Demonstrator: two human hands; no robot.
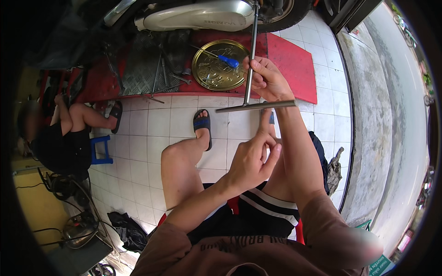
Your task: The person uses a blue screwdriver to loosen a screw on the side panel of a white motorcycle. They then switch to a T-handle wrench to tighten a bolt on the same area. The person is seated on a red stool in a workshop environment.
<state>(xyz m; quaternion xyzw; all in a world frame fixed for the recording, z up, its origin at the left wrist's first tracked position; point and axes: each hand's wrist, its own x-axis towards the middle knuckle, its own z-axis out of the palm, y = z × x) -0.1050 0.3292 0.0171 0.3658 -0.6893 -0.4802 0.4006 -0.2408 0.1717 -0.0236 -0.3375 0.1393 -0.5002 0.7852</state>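
Note:
A long T-handle wrench (252, 51) slants down from the motorcycle (198, 17), its crossbar toward me. My right hand (269, 78) has its fingers around the shaft, a little above the crossbar. Below, my left hand (254, 158) holds nothing; its index finger points up to the crossbar and appears to touch it, the thumb stands apart, and the other fingers are curled. The wrench's far end is hidden at the motorcycle. Beside the shaft lies a round gold tray (202, 76) holding a blue-handled screwdriver (229, 61) and small metal parts.
The tray rests on a low red platform (292, 69). Several wrenches (164, 71) lie on its dark metal plate (142, 57). At left, another person (62, 138) sits by a blue stool (101, 149). A crumpled cloth (335, 172) lies on the tiles at right, near the road.

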